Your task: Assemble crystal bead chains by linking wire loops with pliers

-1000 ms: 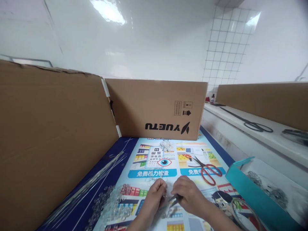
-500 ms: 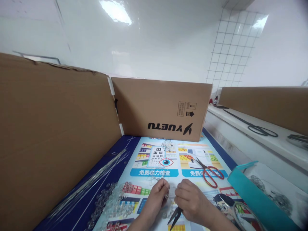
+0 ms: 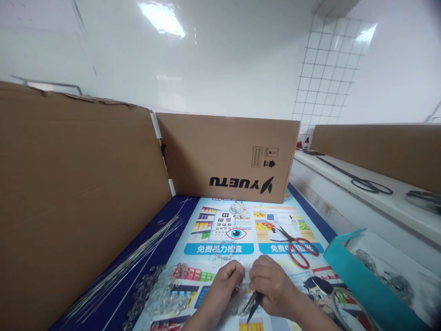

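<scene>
My left hand is closed in a pinch around a small clear beaded wire piece, mostly covered by the fingers. Close on its right, my right hand is closed around needle-nose pliers. Their dark jaws point down and to the left, slightly apart, and the handles are hidden in the palm. The right thumb and forefinger are also pressed together near the left fingertips; whether they pinch wire I cannot tell. Loose clear beads lie in a heap left of my hands. Just beyond them is a beaded wire piece.
Red-handled scissors lie at right. A bundle of thin wires runs along the left. A teal box holds wire pieces, beside a wire coil. Cardboard panels stand behind and at left. Another clear wire piece lies farther back.
The pliers have turned slightly, their jaws shifting a little right and up. Both hands stay close together with the same holds. The whole view has shifted slightly.
</scene>
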`<control>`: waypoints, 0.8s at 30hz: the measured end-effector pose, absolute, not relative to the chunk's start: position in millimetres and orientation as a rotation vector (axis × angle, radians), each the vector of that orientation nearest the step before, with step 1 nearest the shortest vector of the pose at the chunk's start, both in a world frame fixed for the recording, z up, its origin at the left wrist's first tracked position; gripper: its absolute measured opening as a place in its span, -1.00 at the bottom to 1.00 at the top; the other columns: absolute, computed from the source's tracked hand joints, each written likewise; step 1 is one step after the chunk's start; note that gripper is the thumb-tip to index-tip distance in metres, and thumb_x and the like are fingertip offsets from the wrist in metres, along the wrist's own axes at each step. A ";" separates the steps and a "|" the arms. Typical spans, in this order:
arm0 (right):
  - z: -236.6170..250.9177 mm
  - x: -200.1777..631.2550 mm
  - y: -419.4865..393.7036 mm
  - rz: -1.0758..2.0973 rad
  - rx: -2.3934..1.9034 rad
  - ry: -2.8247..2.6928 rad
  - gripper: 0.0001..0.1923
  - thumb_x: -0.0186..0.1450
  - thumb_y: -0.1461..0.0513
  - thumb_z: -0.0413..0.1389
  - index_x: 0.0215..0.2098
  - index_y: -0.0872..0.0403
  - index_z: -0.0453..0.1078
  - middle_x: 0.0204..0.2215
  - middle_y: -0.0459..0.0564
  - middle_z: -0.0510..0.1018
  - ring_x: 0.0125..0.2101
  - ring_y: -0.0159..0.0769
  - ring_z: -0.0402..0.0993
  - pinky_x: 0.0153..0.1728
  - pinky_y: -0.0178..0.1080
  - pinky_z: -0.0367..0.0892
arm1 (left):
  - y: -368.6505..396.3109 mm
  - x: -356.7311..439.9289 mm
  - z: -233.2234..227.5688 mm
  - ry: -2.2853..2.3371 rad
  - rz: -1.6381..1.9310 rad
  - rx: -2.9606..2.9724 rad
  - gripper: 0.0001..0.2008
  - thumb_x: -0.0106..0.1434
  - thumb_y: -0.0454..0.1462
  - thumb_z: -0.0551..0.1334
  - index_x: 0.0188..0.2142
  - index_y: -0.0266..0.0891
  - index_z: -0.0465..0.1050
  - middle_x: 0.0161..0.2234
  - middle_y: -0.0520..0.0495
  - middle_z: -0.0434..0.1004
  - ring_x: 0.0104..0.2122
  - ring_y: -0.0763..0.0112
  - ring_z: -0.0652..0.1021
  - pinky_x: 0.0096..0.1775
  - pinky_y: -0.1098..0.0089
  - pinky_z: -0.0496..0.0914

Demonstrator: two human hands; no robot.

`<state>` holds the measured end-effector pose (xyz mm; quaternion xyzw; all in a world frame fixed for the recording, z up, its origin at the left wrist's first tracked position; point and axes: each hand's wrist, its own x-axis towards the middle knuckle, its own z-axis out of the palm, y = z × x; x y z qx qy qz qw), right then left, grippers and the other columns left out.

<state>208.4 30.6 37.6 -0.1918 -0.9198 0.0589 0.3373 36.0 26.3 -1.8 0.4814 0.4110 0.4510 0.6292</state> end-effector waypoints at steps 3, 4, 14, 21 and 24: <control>31.3 206.5 30.8 0.394 -0.659 -2.192 -0.77 0.10 0.41 0.01 -0.33 0.02 0.38 -0.27 -0.01 0.48 -0.25 -0.24 0.34 -0.20 -0.15 0.22 | 28.3 36.3 -3.2 0.960 1.039 1.100 -0.68 0.16 -0.03 0.17 -0.50 -0.20 0.18 -0.66 0.20 0.05 -0.66 0.58 0.05 -0.63 0.51 -0.05; 28.7 205.7 31.2 0.486 -0.774 -2.075 -0.79 0.12 0.37 0.03 -0.30 0.02 0.39 -0.24 0.00 0.47 -0.22 -0.23 0.34 -0.19 -0.15 0.22 | 29.1 36.3 -3.9 0.971 1.049 1.098 -0.68 0.18 -0.03 0.15 -0.49 -0.20 0.18 -0.65 0.20 0.05 -0.66 0.58 0.06 -0.63 0.52 -0.05; 19.4 195.4 36.3 1.023 -1.274 -1.643 -0.63 0.24 0.02 0.00 -0.52 0.13 0.34 -0.67 -0.11 0.36 -0.63 -0.40 0.26 -0.59 -0.36 0.18 | 29.8 38.4 -13.5 1.079 1.168 1.187 -0.70 0.24 -0.04 0.08 -0.47 -0.19 0.19 -0.62 0.18 0.05 -0.63 0.54 0.08 -0.60 0.51 0.00; 22.1 193.5 36.1 1.024 -1.356 -1.621 -0.74 0.24 0.11 -0.04 -0.53 0.09 0.22 -0.66 -0.16 0.27 -0.63 -0.44 0.15 -0.59 -0.37 0.11 | 21.2 41.7 -2.0 1.073 1.181 1.256 -0.70 0.23 -0.06 0.10 -0.50 -0.20 0.22 -0.57 0.14 0.10 -0.56 0.50 0.16 -0.53 0.49 0.09; 30.5 200.8 36.7 0.893 -1.351 -1.711 -0.73 0.24 0.12 -0.04 -0.56 0.06 0.11 -0.64 -0.19 0.16 -0.59 -0.44 0.09 -0.57 -0.37 0.04 | 21.6 42.0 -0.8 1.070 1.160 1.215 -0.68 0.26 -0.03 0.03 -0.48 -0.19 0.20 -0.56 0.14 0.09 -0.56 0.50 0.16 -0.55 0.50 0.08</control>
